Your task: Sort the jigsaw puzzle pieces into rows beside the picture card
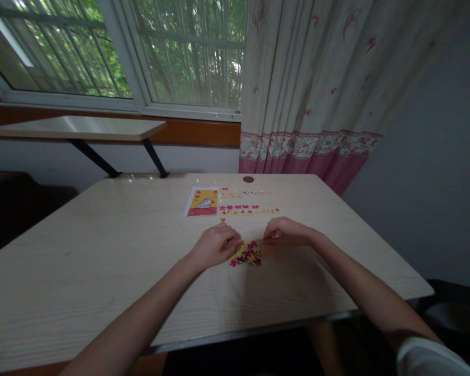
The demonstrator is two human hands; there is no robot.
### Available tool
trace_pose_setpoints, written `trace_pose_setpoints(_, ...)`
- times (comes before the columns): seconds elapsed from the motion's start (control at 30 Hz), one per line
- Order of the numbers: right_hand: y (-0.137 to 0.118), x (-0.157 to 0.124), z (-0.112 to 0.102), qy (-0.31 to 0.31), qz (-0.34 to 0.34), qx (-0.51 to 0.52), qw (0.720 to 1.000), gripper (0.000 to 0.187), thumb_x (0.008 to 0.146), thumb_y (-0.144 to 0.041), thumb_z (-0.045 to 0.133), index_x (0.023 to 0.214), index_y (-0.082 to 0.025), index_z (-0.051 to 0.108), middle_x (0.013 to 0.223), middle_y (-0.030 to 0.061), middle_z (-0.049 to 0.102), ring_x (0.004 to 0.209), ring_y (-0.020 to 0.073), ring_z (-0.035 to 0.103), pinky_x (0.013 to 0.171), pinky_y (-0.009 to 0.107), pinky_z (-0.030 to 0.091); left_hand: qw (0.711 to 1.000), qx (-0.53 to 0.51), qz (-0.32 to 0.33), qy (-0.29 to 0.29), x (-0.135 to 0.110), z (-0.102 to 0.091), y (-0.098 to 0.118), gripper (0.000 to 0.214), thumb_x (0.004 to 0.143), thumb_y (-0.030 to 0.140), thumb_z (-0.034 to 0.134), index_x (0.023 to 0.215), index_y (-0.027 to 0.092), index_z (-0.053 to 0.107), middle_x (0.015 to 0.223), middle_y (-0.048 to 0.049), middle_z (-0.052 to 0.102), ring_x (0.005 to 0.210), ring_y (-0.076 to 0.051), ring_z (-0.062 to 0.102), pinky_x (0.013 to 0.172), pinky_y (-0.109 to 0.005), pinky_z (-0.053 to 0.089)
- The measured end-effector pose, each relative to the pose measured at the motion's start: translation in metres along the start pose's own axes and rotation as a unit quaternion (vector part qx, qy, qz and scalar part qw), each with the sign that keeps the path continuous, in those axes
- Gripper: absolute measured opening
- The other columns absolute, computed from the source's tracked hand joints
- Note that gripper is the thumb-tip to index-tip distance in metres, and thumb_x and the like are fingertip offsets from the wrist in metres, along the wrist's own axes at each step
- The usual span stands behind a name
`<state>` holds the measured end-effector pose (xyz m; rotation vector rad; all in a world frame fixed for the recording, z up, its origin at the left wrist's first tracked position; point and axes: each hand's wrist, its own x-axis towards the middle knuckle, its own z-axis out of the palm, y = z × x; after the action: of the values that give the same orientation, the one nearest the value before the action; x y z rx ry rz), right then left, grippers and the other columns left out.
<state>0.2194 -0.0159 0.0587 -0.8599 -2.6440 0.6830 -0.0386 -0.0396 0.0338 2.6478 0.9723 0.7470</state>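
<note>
A small heap of red, yellow and black-and-white jigsaw puzzle pieces [251, 255] lies on the table in front of me. My left hand [216, 245] is at the heap's left edge, fingers curled in and pressed together; whatever they hold is hidden. To the right of the heap, my right hand [285, 231] hovers low with its fingers bent into a pinch. Nothing can be made out between them. A few yellow pieces [276, 254] lie below that hand. Beyond both hands, more pieces are set out in rows, including red pieces [238, 207].
Left of the rows lies a picture sheet [203, 202] with a white spotted animal on yellow and red. A dark round disc [248, 179] is near the far edge of the wooden table [113, 245]. A raised shelf [78, 127] stands at the back left, by the window.
</note>
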Motion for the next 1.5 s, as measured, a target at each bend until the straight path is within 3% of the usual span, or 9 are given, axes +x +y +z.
trace_pose_setpoints(0.1, -0.001, 0.007, 0.009, 0.119, 0.063, 0.073, 0.988, 0.018, 0.077, -0.034, 0.061, 0.077, -0.019, 0.071, 0.07, 0.0013, 0.065, 0.063, 0.0105, 0.055, 0.06, 0.023, 0.042, 0.999, -0.038, -0.02, 0.009, 0.001, 0.002, 0.003, 0.015, 0.082, 0.023, 0.049, 0.076, 0.017, 0.061, 0.068, -0.0024, 0.059, 0.068, -0.015, 0.052, 0.064, -0.026, 0.041)
trace_pose_setpoints(0.2, -0.004, 0.018, 0.03, 0.212, 0.117, 0.198, 0.95, 0.026, 0.073, -0.043, 0.064, 0.076, -0.017, 0.07, 0.066, 0.0014, 0.065, 0.058, 0.0102, 0.054, 0.055, 0.023, 0.041, 0.994, -0.089, -0.067, 0.017, 0.003, 0.006, 0.008, 0.016, 0.081, 0.026, 0.052, 0.08, 0.018, 0.066, 0.066, -0.0019, 0.059, 0.065, -0.014, 0.051, 0.062, -0.025, 0.04)
trace_pose_setpoints(0.33, -0.01, 0.031, 0.056, 0.244, 0.144, 0.339, 0.897, 0.033, 0.065, -0.049, 0.068, 0.073, -0.017, 0.069, 0.068, 0.0023, 0.066, 0.059, 0.011, 0.056, 0.055, 0.024, 0.044, 0.97, -0.172, -0.164, 0.048, 0.007, 0.011, 0.015, 0.02, 0.077, 0.032, 0.056, 0.077, 0.015, 0.067, 0.06, 0.0004, 0.055, 0.054, -0.01, 0.044, 0.051, -0.021, 0.033)
trace_pose_setpoints(0.47, -0.016, 0.034, 0.063, 0.274, 0.162, 0.358, 0.878, 0.032, 0.062, -0.049, 0.07, 0.071, -0.018, 0.069, 0.067, 0.0022, 0.066, 0.058, 0.0112, 0.056, 0.055, 0.024, 0.045, 0.936, -0.268, -0.222, 0.062, 0.009, 0.015, 0.015, 0.027, 0.075, 0.038, 0.057, 0.071, 0.012, 0.064, 0.05, 0.0041, 0.045, 0.046, -0.007, 0.034, 0.045, -0.019, 0.026)
trace_pose_setpoints(0.77, -0.013, 0.033, 0.068, 0.271, 0.162, 0.368, 0.875, 0.034, 0.06, -0.05, 0.07, 0.071, -0.017, 0.066, 0.057, -0.0016, 0.057, 0.049, 0.008, 0.047, 0.047, 0.021, 0.038, 0.884, -0.392, -0.227, 0.113, 0.01, 0.022, 0.008, 0.026, 0.07, 0.04, 0.06, 0.07, 0.014, 0.059, 0.057, 0.0014, 0.052, 0.049, -0.008, 0.041, 0.048, -0.02, 0.031)
trace_pose_setpoints(0.93, -0.017, 0.028, 0.058, 0.285, 0.12, 0.296, 0.903, 0.029, 0.072, -0.045, 0.064, 0.085, -0.019, 0.067, 0.066, 0.0007, 0.06, 0.057, 0.0101, 0.052, 0.053, 0.023, 0.042, 0.894, -0.374, -0.234, 0.08, 0.008, 0.019, 0.005, 0.018, 0.067, 0.031, 0.06, 0.066, 0.013, 0.058, 0.054, 0.0022, 0.051, 0.048, -0.007, 0.04, 0.048, -0.021, 0.031)
trace_pose_setpoints(1.1, -0.019, 0.019, 0.042, 0.275, -0.012, 0.117, 0.954, 0.018, 0.079, -0.036, 0.059, 0.078, -0.019, 0.067, 0.072, 0.0028, 0.063, 0.067, 0.0114, 0.057, 0.063, 0.024, 0.045, 0.895, -0.377, -0.23, 0.061, 0.009, 0.014, 0.006, 0.013, 0.064, 0.026, 0.057, 0.063, 0.013, 0.059, 0.053, 0.0016, 0.052, 0.05, -0.008, 0.042, 0.049, -0.021, 0.032)
trace_pose_setpoints(1.37, -0.01, 0.017, 0.046, 0.308, -0.094, 0.0, 0.947, 0.014, 0.081, -0.033, 0.061, 0.079, -0.019, 0.064, 0.072, 0.0025, 0.064, 0.068, 0.0123, 0.057, 0.067, 0.027, 0.044, 0.895, -0.388, -0.204, 0.076, 0.008, 0.013, 0.007, 0.016, 0.07, 0.029, 0.056, 0.066, 0.013, 0.058, 0.059, 0.0003, 0.056, 0.053, -0.008, 0.045, 0.053, -0.021, 0.034)
trace_pose_setpoints(1.5, -0.007, 0.018, 0.04, 0.348, -0.059, 0.0, 0.936, 0.011, 0.081, -0.029, 0.06, 0.076, -0.02, 0.064, 0.072, 0.0023, 0.064, 0.068, 0.0128, 0.057, 0.067, 0.027, 0.044, 0.933, -0.301, -0.187, 0.064, 0.007, 0.01, 0.006, 0.022, 0.077, 0.034, 0.053, 0.076, 0.013, 0.06, 0.062, -0.0002, 0.055, 0.055, -0.01, 0.045, 0.053, -0.021, 0.035)
